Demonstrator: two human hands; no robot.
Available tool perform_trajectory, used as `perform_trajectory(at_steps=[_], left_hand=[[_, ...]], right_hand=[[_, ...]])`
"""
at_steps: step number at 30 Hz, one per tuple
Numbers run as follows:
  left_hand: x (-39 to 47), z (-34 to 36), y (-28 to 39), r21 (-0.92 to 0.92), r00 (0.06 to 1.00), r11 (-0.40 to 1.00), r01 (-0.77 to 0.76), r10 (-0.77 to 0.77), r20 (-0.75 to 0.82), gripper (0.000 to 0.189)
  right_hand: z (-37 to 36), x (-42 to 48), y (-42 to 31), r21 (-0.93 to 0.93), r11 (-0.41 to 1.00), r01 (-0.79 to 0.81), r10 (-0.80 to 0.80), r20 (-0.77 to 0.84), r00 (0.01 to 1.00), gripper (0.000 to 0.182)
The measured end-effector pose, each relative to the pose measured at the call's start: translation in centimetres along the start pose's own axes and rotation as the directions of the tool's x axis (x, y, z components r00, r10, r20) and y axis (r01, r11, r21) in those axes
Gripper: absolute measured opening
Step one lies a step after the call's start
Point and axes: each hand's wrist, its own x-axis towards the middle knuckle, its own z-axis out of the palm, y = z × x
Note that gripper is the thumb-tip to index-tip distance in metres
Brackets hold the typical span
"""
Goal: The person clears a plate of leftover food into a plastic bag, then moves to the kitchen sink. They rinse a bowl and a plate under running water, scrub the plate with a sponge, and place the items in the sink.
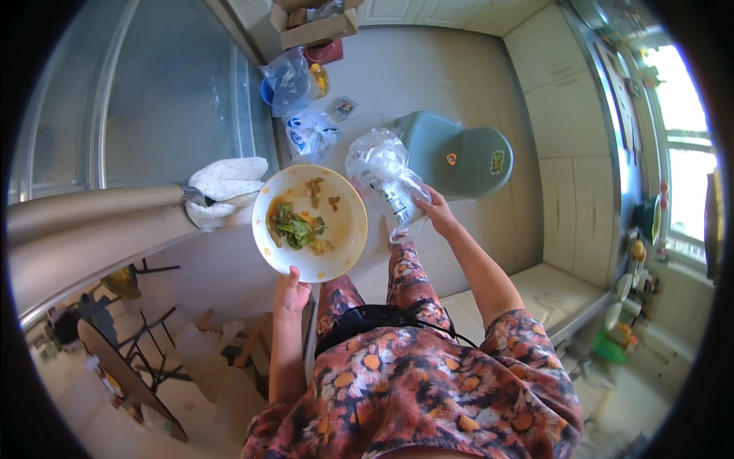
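Note:
My left hand (292,292) grips the near rim of a white dish (344,252) with a yellow edge and small orange flowers. Leafy greens (298,227), brown scraps and some sauce lie in the dish. In my right hand (437,211) is a clear plastic bag (378,154) with printed writing, held by its near end and hanging in front of me. Just beyond the bag, to the right, stands a grey-green plastic step stool or lidded bin (464,155) with stickers on top; which of the two it is I cannot tell.
At the left, a white cloth (226,178) hangs at a door handle. On the floor lie a tied white plastic bag (311,133), a bottle of yellow oil (319,80), and a blue bucket (266,92) with a plastic bag. A cardboard box (318,34) stands farther off. Cabinets (567,143) line the right.

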Motion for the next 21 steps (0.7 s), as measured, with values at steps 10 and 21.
perform_trajectory(at_steps=[10,21], left_hand=[[0.6,-5.3,-9.4,-0.104,0.975,0.982,-0.155,0.136,-0.174,0.078],[2.1,-14.1,-16.0,-0.106,0.944,0.968,-0.229,0.194,-0.266,0.088]], right_hand=[[-1.3,8.9,4.1,-0.315,0.934,-0.169,0.245,0.222,0.944,0.044],[2.0,13.7,18.3,-0.427,0.896,-0.124,0.345,0.492,0.800,0.044]])
